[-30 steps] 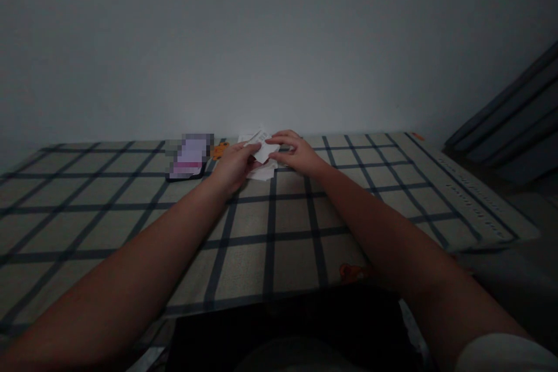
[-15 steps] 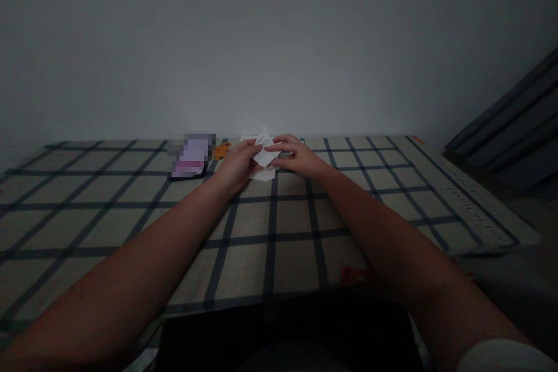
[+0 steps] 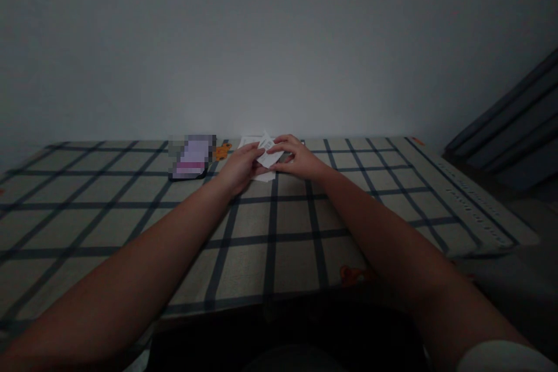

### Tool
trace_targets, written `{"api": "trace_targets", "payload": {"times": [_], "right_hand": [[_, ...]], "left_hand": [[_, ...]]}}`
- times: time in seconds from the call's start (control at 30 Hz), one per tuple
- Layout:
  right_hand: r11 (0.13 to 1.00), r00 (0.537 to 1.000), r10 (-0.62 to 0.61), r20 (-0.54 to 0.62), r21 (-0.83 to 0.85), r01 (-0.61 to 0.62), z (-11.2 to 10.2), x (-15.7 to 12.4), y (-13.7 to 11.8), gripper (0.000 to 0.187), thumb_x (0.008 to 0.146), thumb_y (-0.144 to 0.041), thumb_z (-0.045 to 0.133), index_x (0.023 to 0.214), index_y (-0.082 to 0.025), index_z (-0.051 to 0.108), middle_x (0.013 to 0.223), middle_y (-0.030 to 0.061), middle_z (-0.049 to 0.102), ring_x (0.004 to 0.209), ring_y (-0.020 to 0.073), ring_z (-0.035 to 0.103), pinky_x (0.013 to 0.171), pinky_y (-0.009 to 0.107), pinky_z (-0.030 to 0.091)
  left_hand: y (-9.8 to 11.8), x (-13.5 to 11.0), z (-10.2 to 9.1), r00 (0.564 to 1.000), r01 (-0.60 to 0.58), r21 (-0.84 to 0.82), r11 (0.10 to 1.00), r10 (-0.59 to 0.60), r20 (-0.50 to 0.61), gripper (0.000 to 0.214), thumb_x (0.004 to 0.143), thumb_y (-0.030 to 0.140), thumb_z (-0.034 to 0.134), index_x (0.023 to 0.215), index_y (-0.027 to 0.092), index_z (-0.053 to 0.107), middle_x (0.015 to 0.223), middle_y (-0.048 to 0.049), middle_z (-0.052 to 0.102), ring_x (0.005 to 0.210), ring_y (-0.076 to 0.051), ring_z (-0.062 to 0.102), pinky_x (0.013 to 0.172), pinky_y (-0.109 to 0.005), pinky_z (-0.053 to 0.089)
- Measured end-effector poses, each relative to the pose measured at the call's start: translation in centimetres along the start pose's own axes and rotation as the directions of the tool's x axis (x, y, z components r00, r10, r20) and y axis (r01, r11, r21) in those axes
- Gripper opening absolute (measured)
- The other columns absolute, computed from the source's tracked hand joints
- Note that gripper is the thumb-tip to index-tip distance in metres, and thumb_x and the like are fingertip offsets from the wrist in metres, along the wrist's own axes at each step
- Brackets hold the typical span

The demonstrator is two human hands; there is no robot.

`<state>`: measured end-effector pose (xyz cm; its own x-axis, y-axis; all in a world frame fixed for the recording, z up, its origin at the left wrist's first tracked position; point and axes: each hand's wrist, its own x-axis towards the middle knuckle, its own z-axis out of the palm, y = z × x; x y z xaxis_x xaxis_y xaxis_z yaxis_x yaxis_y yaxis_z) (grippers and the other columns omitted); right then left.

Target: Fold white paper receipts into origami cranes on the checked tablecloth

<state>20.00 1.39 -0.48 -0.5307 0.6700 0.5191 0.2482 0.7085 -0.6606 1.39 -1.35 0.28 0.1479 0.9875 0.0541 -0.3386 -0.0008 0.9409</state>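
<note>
A small folded piece of white paper (image 3: 269,157) with dark print is held up between both hands, over the far part of the table. My left hand (image 3: 239,167) is closed on its left side, thumb on the front face. From the right, my right hand (image 3: 297,157) pinches the paper with curved fingers and thumb. Beneath and behind the hands lie more white paper sheets (image 3: 264,176), partly covered by the left hand. What is printed on them is too small to read.
A phone (image 3: 192,157) with a blurred-out, lit screen lies left of my hands. Checked cloth (image 3: 292,267) with orange figures covers the table up to a grey wall (image 3: 279,40). Dark pleated fabric (image 3: 514,122) hangs at the right.
The folded paper has tilted and shifted slightly right and down, showing more of its printed face. Both hands keep hold of it, with small finger movements.
</note>
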Motion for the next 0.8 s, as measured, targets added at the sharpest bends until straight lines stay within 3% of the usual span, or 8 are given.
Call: {"api": "trace_targets", "payload": {"times": [0.1, 0.33, 0.5, 0.6, 0.8], "right_hand": [[1.0, 1.0, 0.005, 0.007, 0.0, -0.005, -0.01, -0.16, -0.18, 0.034, 0.076, -0.032, 0.077, 0.108, -0.021, 0.071, 0.13, 0.0116, 0.044, 0.125, 0.0238, 0.048, 0.089, 0.036, 0.056], [0.985, 0.995, -0.096, -0.019, -0.146, 0.092, -0.4, 0.0, -0.31, 0.022, 0.088, -0.035, 0.067, 0.101, -0.02, 0.076, 0.128, 0.0106, 0.049, 0.121, 0.0223, 0.05, 0.106, 0.042, 0.044], [0.962, 0.985, -0.165, -0.046, -0.229, 0.15, -0.51, 0.1, -0.11, 0.023, 0.094, -0.033, 0.057, 0.097, -0.02, 0.075, 0.122, 0.0096, 0.053, 0.106, 0.0188, 0.056, 0.101, 0.04, 0.046], [0.953, 0.983, -0.178, -0.041, -0.257, 0.162, -0.42, 0.07, 0.02, 0.017, 0.09, -0.026, 0.059, 0.098, -0.021, 0.073, 0.121, 0.009, 0.053, 0.11, 0.0187, 0.056, 0.1, 0.039, 0.046], [0.963, 0.983, -0.135, -0.126, -0.251, 0.1, -0.42, 0.24, -0.07, 0.019, 0.091, -0.033, 0.059, 0.094, -0.018, 0.071, 0.11, 0.0096, 0.063, 0.103, 0.0181, 0.06, 0.09, 0.034, 0.05]], "left_hand": [[0.03, -0.05, 0.03, 1.0, 0.007, 0.015, 1.0, -0.007, 0.016, 0.017, 0.079, 0.011, 0.063, 0.096, 0.014, 0.067, 0.086, -0.0042, 0.067, 0.062, -0.01, 0.062, 0.061, -0.023, 0.059], [0.18, -0.15, 0.09, 0.999, 0.041, 0.006, 0.999, -0.041, -0.021, 0.018, 0.079, 0.008, 0.063, 0.096, 0.014, 0.067, 0.084, -0.0035, 0.068, 0.058, -0.009, 0.061, 0.056, -0.021, 0.058], [-0.14, 0.02, 0.01, 0.997, 0.081, -0.012, 0.997, -0.081, -0.002, 0.018, 0.077, 0.011, 0.065, 0.094, 0.014, 0.068, 0.08, -0.0036, 0.069, 0.057, -0.01, 0.062, 0.054, -0.021, 0.057], [-0.12, 0.04, 0.15, 0.995, 0.091, -0.04, 0.995, -0.092, -0.023, 0.019, 0.077, 0.012, 0.063, 0.095, 0.013, 0.068, 0.081, -0.0044, 0.07, 0.06, -0.013, 0.065, 0.055, -0.023, 0.057], [-0.2, 0.16, 0.33, 0.996, 0.094, -0.074, 0.993, -0.093, 0.01, 0.023, 0.085, 0.033, 0.062, 0.096, 0.013, 0.068, 0.087, -0.0077, 0.072, 0.069, -0.016, 0.067, 0.062, -0.028, 0.057]]}}
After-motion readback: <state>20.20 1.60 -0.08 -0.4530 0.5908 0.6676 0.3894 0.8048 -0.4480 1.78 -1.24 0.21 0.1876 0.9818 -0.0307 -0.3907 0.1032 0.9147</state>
